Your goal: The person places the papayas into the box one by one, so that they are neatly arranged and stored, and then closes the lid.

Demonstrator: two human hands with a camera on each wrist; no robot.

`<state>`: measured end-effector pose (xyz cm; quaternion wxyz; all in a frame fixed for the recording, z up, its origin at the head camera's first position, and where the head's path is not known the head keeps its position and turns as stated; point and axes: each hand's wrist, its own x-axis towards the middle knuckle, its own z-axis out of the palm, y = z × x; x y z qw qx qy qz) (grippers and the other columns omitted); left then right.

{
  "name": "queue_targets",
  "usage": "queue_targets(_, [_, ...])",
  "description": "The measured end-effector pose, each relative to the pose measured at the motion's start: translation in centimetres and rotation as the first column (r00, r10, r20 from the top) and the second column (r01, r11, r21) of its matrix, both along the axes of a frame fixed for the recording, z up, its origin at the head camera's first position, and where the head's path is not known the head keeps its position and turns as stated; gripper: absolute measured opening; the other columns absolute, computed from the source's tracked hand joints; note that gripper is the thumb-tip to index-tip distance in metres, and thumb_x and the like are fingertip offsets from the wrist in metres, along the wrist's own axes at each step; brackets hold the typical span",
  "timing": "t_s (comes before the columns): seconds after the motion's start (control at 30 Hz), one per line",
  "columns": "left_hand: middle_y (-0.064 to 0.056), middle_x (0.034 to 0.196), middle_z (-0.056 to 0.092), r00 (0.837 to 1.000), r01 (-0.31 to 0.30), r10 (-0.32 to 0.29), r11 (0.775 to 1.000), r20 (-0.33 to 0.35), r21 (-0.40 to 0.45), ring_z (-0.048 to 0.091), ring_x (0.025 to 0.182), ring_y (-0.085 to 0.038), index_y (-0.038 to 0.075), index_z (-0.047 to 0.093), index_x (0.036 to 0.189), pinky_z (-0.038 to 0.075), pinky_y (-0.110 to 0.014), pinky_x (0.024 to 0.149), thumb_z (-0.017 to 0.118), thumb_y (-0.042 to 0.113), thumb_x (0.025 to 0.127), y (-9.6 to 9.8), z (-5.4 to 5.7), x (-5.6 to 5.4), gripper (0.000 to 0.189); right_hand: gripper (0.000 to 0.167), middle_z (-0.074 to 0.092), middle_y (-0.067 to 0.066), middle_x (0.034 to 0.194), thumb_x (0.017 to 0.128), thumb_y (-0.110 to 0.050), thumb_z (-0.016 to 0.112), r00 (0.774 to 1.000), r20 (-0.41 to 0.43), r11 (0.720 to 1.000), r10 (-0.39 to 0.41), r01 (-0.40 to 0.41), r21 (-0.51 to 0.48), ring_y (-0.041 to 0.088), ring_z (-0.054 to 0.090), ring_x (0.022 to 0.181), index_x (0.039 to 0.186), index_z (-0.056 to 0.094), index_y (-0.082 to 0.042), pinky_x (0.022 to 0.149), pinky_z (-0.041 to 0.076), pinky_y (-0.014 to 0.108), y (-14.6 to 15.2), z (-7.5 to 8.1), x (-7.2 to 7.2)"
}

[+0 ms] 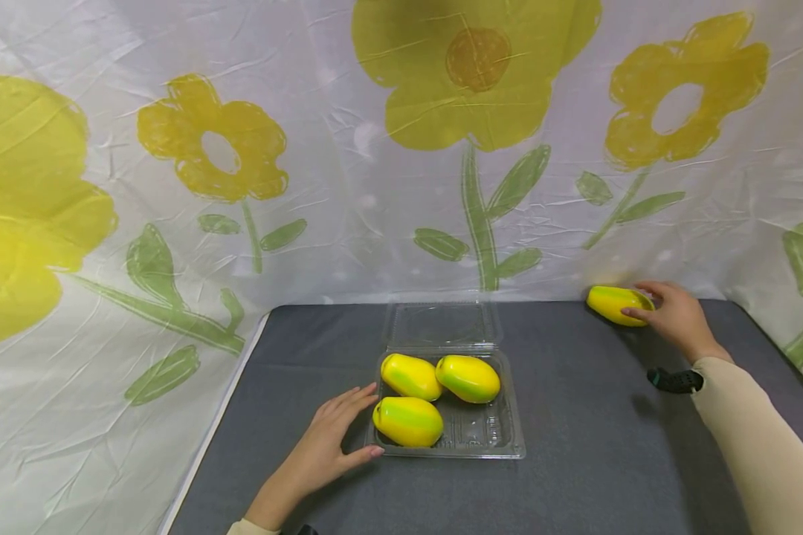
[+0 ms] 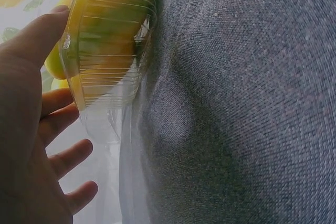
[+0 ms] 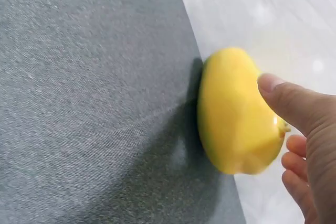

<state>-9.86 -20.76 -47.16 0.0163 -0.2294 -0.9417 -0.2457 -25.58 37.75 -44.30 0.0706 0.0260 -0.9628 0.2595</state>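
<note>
Toward the back right, my right hand [image 1: 676,316] spans the near end of a yellow-green mango [image 1: 613,305]. In the right wrist view its thumb lies over the mango [image 3: 233,111], and the other fingers curl by the stem end. Three similar mangoes sit in a clear plastic clamshell box [image 1: 482,431]: one at front left [image 1: 408,422], one behind it [image 1: 411,377] and one at back right [image 1: 468,379]. My left hand [image 1: 328,438] is at the box's left side, thumb and fingers spread, fingertips right at the rim. The left wrist view shows the box's ribbed wall [image 2: 113,51] beside that thumb.
The box's transparent lid [image 1: 442,325] is folded back toward the rear edge of the dark grey cloth-covered table [image 1: 575,446]. Behind the table hangs a white sheet [image 1: 348,223] printed with yellow flowers. A black band [image 1: 674,380] is on the right wrist.
</note>
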Motion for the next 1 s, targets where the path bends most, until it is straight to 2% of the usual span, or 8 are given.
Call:
queue_targets(0.37, [0.007, 0.161, 0.036, 1.000, 0.003, -0.003, 1.000, -0.001, -0.008, 0.037, 0.147, -0.030, 0.027, 0.043, 0.150, 0.031, -0.064, 0.114, 0.064, 0.066, 0.084, 0.0, -0.2, -0.2, 0.080, 0.080, 0.038, 0.041, 0.139, 0.093, -0.049, 0.064, 0.991, 0.128, 0.998, 0.034, -0.041, 0.054, 0.055, 0.041, 0.120, 0.145, 0.040, 0.006, 0.093, 0.037, 0.072, 0.7, 0.5, -0.8])
queue_targets(0.8, [0.006, 0.160, 0.037, 1.000, 0.003, -0.003, 1.000, 0.002, -0.003, 0.037, 0.147, -0.031, 0.024, 0.044, 0.150, 0.031, -0.064, 0.115, 0.068, 0.061, 0.083, 0.1, 0.1, -0.1, 0.080, 0.083, 0.043, 0.041, 0.139, 0.091, -0.050, 0.066, 0.986, 0.160, 0.998, 0.052, -0.059, 0.037, 0.057, 0.043, 0.122, 0.145, 0.040, 0.009, 0.098, 0.036, 0.071, 1.0, 0.0, -1.5])
queue_targets(1.0, [0.003, 0.159, 0.040, 1.000, 0.007, -0.007, 1.000, -0.031, -0.006, 0.040, 0.145, -0.032, 0.022, 0.046, 0.149, 0.033, -0.064, 0.113, 0.068, 0.060, 0.084, 0.1, 0.0, 0.0, 0.079, 0.083, 0.044, 0.040, 0.139, 0.092, -0.050, 0.065, 0.988, 0.150, 0.999, 0.034, -0.039, 0.027, 0.057, 0.043, 0.123, 0.144, 0.041, 0.010, 0.098, 0.036, 0.070, 0.8, -0.3, -1.4])
